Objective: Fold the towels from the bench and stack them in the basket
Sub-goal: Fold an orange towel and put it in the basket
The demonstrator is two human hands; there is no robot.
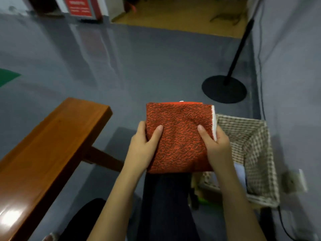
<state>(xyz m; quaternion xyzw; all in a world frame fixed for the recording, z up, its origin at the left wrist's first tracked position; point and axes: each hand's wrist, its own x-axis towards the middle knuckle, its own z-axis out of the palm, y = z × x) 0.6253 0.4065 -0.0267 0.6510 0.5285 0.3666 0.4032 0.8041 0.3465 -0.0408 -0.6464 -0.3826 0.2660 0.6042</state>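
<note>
Left of basket (257,145): both hands, L (144,145) & R (215,145), grip folded towel (180,136) edges.

an indoor hall or workspace: glossy grey painted floor (139,63), black stanchion post (238,54), red wall notice (79,6).

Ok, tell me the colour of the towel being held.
Orange-red, flecked dark, with a white edge: towel, seen in the head view.
</note>
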